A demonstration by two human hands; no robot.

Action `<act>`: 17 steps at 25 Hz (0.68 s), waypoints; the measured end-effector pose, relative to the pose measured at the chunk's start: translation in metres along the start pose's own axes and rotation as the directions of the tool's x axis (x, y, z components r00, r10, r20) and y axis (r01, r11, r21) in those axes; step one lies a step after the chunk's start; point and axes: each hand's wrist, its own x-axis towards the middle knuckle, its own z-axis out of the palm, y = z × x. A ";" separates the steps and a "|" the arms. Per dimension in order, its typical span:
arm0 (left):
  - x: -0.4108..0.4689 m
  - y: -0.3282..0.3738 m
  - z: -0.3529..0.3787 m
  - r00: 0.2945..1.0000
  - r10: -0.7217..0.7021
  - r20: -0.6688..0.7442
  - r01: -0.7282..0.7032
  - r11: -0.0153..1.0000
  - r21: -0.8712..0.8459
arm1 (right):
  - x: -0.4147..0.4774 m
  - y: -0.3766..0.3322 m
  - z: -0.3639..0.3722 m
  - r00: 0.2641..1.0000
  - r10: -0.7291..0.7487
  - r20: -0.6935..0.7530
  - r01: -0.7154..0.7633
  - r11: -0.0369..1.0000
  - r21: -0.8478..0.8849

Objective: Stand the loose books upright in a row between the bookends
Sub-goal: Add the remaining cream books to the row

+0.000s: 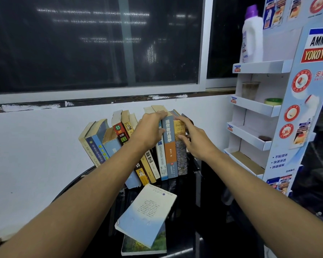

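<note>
A row of several books (119,144) stands on a dark round table (73,185), leaning left at its left end. My left hand (149,130) lies across the top of the row and grips the blue-grey and orange book (169,151). My right hand (191,135) presses on the yellow and grey book (181,155) at the row's right end, fingers around its spine. A dark bookend (187,117) shows just behind that hand. Two loose books lie flat near me: a pale blue one (147,213) on top of a green one (147,244).
A white cardboard display rack (259,107) stands close on the right with a white bottle (252,36), a cup and small tubs on its shelves. A white wall and dark window sit right behind the books.
</note>
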 end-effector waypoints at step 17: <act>-0.053 -0.046 -0.040 0.977 0.067 -0.201 -0.053 0.996 0.074 | -0.003 -0.083 -0.006 0.949 -0.316 -0.007 0.269 0.819 -0.507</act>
